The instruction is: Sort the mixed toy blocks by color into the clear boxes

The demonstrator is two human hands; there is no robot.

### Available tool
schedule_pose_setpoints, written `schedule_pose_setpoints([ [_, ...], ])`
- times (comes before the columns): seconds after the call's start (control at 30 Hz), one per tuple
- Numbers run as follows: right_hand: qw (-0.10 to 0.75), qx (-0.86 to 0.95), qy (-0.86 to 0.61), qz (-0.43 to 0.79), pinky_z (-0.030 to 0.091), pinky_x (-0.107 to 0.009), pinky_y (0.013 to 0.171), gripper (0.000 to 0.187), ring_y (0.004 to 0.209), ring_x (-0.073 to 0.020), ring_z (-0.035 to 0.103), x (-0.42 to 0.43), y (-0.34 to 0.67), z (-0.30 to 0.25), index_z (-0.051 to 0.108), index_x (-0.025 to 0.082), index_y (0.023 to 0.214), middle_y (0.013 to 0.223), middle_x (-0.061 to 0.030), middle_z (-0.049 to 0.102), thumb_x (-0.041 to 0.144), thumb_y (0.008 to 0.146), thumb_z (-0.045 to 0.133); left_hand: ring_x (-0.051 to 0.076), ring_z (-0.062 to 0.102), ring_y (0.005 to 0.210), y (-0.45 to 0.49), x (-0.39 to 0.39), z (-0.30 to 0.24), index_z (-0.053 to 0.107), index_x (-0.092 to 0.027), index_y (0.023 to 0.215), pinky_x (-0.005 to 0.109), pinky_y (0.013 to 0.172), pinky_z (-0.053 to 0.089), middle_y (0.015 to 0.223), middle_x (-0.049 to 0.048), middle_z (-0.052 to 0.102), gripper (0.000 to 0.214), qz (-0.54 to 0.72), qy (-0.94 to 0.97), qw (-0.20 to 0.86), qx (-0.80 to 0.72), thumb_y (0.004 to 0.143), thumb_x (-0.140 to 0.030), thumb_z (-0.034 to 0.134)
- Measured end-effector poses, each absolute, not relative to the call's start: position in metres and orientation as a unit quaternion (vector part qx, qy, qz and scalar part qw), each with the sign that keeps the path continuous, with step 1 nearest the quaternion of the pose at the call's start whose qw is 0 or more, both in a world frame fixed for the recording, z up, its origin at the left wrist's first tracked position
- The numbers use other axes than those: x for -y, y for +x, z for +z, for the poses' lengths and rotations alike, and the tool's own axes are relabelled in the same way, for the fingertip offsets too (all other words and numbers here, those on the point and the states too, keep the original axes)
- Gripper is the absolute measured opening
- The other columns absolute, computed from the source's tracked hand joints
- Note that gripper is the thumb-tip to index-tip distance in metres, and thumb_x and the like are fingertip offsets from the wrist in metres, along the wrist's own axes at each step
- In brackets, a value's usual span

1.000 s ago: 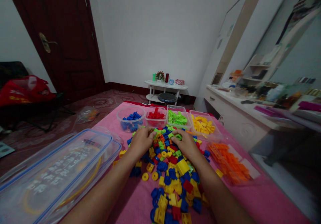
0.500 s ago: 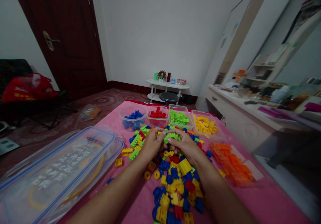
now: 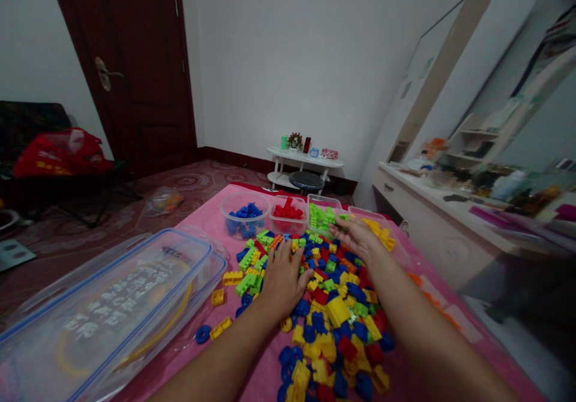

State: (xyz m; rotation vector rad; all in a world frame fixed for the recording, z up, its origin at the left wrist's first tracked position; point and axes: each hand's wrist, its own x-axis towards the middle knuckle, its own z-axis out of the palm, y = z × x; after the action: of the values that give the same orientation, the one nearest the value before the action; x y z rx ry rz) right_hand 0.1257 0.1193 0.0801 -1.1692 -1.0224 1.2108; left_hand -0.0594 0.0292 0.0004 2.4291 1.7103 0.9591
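Observation:
My left hand [image 3: 282, 276] lies over the left part of the pile of mixed plastic building blocks [image 3: 338, 311], fingers spread and nothing held in them. My right hand [image 3: 357, 239] is at the near right edge of the clear box [image 3: 324, 198] of green blocks. A green building block [image 3: 344, 216] shows at its fingertips, partly hidden by the fingers. Left of that box stand a square box [image 3: 272, 225] with red blocks and a round tub [image 3: 223, 217] with blue ones. The yellow blocks [image 3: 380, 234] sit in a box partly behind my right hand.
A large clear lidded box [image 3: 130, 306] with blue edging takes up the left of the pink-covered table [image 3: 202, 210]. Orange blocks [image 3: 432, 300] lie on the right, mostly behind my right forearm. A white dresser [image 3: 418, 216] stands beyond the table's right side.
My hands were together over the pile with green blocks between them. They have parted: the right has moved forward to the green box, the left has lowered onto the pile and opened.

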Motion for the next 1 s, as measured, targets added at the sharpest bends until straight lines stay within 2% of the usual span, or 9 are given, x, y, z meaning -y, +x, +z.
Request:
schedule_pose_setpoints([
  [0.13,0.526,0.433,-0.579,0.448,0.056,-0.03,0.065,0.02,0.067,-0.0164,0.064,-0.152,0.131,0.09,0.049,0.019,0.066,0.064,-0.0018,0.059,0.008,0.068,0.065,0.029,0.038,0.128,-0.06,-0.029,0.004,0.051,-0.02,0.128,0.05,0.107,0.029,0.135,0.0132,0.045,0.047,0.299,0.779,0.01,-0.551,0.087,-0.044,0.047],
  [0.23,0.516,0.468,-0.609,0.378,0.053,-0.033,0.074,0.015,0.085,-0.0203,0.064,-0.158,0.131,0.094,0.056,0.019,0.075,0.08,-0.0054,0.065,0.011,0.065,0.065,0.029,0.039,0.127,-0.061,-0.03,0.004,0.05,-0.02,0.128,0.05,0.107,0.03,0.135,0.0133,0.045,0.048,0.304,0.778,0.01,-0.551,0.087,-0.044,0.047],
  [0.3,0.506,0.514,-0.604,0.338,0.05,-0.032,0.081,0.022,0.095,-0.0202,0.061,-0.153,0.127,0.094,0.061,0.019,0.085,0.095,-0.0065,0.067,0.013,0.064,0.065,0.029,0.038,0.127,-0.061,-0.03,0.003,0.052,-0.02,0.126,0.05,0.106,0.03,0.134,0.0138,0.046,0.047,0.305,0.778,0.012,-0.549,0.087,-0.045,0.048],
  [0.37,0.478,0.57,-0.587,0.32,0.049,-0.031,0.081,0.026,0.093,-0.0193,0.061,-0.142,0.121,0.088,0.065,0.017,0.089,0.097,-0.0063,0.067,0.015,0.063,0.065,0.029,0.039,0.126,-0.061,-0.03,0.003,0.053,-0.019,0.124,0.05,0.105,0.03,0.132,0.014,0.046,0.046,0.307,0.779,0.013,-0.547,0.087,-0.046,0.048],
  [0.53,0.362,0.679,-0.555,0.315,0.049,-0.032,0.073,0.029,0.071,-0.0176,0.062,-0.101,0.1,0.06,0.072,0.016,0.087,0.079,-0.0036,0.07,0.018,0.058,0.07,0.028,0.044,0.118,-0.062,-0.029,0.004,0.054,-0.02,0.117,0.048,0.102,0.032,0.124,0.0123,0.05,0.043,0.326,0.775,0.011,-0.542,0.083,-0.046,0.054],
  [0.63,0.306,0.744,-0.542,0.241,0.048,-0.034,0.081,0.045,0.087,-0.02,0.062,-0.084,0.095,0.044,0.067,0.017,0.108,0.104,-0.0082,0.067,0.02,0.063,0.067,0.028,0.047,0.111,-0.062,-0.027,0.007,0.056,-0.019,0.11,0.046,0.098,0.035,0.114,0.0114,0.053,0.04,0.332,0.776,0.016,-0.537,0.08,-0.046,0.057],
  [0.7,0.276,0.779,-0.526,0.199,0.045,-0.033,0.088,0.046,0.099,-0.0209,0.059,-0.08,0.096,0.036,0.065,0.017,0.113,0.116,-0.0104,0.061,0.022,0.068,0.064,0.027,0.049,0.107,-0.062,-0.026,0.009,0.058,-0.019,0.104,0.045,0.094,0.037,0.108,0.0104,0.054,0.037,0.339,0.774,0.021,-0.534,0.08,-0.047,0.057],
  [0.83,0.271,0.766,-0.539,0.224,0.046,-0.032,0.083,0.035,0.093,-0.0192,0.061,-0.078,0.099,0.029,0.067,0.018,0.104,0.102,-0.007,0.066,0.021,0.07,0.061,0.024,0.053,0.096,-0.064,-0.026,0.013,0.062,-0.019,0.092,0.038,0.085,0.041,0.095,0.008,0.057,0.033,0.361,0.764,0.04,-0.533,0.081,-0.049,0.053],
  [1.0,0.284,0.749,-0.515,0.305,0.041,-0.022,0.056,0.022,0.063,-0.0129,0.056,-0.069,0.099,0.037,0.069,0.015,0.084,0.07,-0.001,0.064,0.015,0.067,0.055,0.018,0.056,0.076,-0.064,-0.026,0.021,0.063,-0.017,0.067,0.029,0.07,0.038,0.074,0.0062,0.06,0.044,0.355,0.759,0.085,-0.539,0.088,-0.049,0.041],
])
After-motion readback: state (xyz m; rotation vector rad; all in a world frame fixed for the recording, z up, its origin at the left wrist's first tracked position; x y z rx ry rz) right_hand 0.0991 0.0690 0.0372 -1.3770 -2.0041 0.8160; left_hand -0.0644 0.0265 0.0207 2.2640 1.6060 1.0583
